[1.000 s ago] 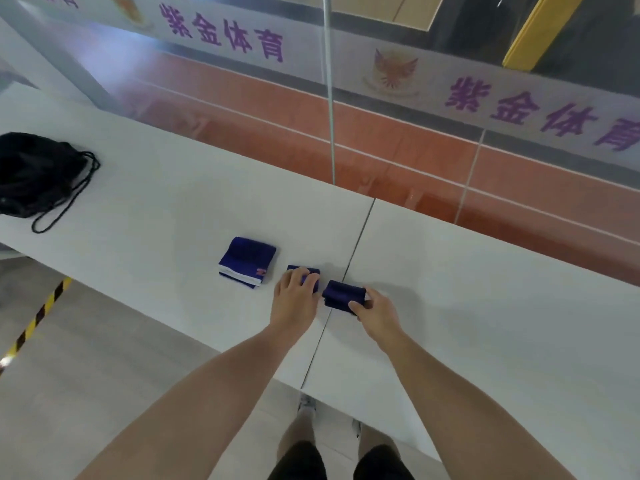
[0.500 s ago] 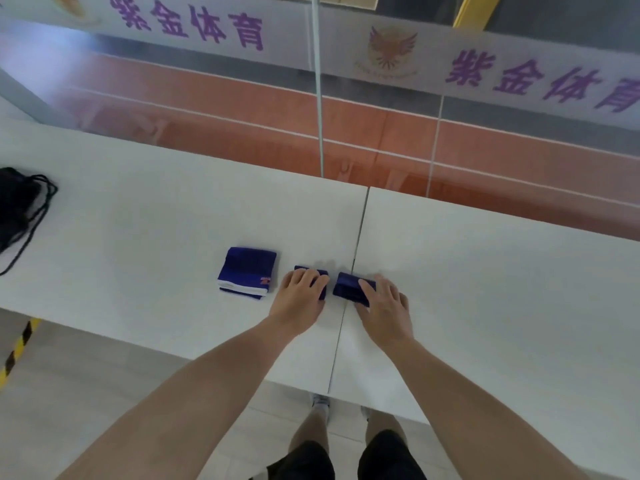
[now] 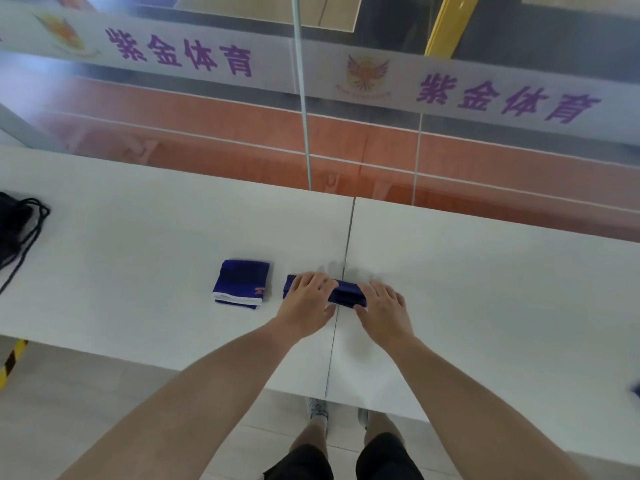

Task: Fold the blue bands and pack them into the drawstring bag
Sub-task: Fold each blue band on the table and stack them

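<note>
Pressing blue band (image 3: 343, 295) on table (image 3: 491, 292): left hand (image 3: 306, 301), right hand (image 3: 382, 308).

I'm standing at a white table (image 3: 485, 289) made of two tops butted together, the seam (image 3: 347, 237) running straight away from me. Along its far edge stands a glass wall with a thin upright joint (image 3: 302, 98). A pale frosted strip (image 3: 485, 88) crosses the glass, printed with purple characters (image 3: 180, 55) and a winged emblem (image 3: 367, 73). Through the glass I see an orange-red sports floor (image 3: 225, 161) marked with white lines (image 3: 207, 135), and a slanted yellow beam (image 3: 446, 22) higher up. Below the near edge are pale floor tiles (image 3: 69, 410), yellow-and-black hazard tape (image 3: 10, 362) at the left, my black shorts (image 3: 388, 459) and one shoe (image 3: 317, 408).
</note>
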A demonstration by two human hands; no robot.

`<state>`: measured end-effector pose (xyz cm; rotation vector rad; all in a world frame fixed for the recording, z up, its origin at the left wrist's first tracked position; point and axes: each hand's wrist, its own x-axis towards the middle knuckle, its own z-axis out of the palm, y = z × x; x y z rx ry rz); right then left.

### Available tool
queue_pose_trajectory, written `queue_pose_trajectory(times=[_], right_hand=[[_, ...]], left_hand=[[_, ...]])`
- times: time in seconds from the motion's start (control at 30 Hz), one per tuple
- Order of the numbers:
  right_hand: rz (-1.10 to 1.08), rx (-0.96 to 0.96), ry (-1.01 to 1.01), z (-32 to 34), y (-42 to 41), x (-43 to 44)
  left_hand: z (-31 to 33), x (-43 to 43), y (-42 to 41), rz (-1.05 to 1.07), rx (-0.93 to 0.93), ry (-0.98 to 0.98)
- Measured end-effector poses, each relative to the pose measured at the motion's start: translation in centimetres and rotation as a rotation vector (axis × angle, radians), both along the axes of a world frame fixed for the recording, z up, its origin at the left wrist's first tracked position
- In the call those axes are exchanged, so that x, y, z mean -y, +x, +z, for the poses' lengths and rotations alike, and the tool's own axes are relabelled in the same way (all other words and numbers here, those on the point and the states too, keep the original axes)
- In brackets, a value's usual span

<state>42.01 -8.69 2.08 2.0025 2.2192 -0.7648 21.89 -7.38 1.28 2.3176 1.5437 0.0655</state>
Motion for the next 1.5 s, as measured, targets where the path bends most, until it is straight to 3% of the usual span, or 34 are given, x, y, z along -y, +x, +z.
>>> queue_pose_trajectory(times=[0.33, 0.7, 1.13, 1.5], right_hand=[[-0.257, 0.059, -0.014, 6.3, 10.0, 3.1], [-0.533, 0.092, 0.024, 9.4, 26.4, 11.9], [-0.678, 0.068, 0.147, 10.7, 48.8, 23.6], [-0.787, 0.069, 0.032, 7.6, 58.5, 24.1]], left_hand=[[4.9, -2.3, 12.0, -0.243, -0.030, 0.022], [7.9, 2.9, 30.6, -0.563, -0.095, 0.171], [9.7, 12.2, 52.6, -0.595, -0.052, 0.197], [7.4, 10.7, 63.7, -0.723, -0.135, 0.165]])
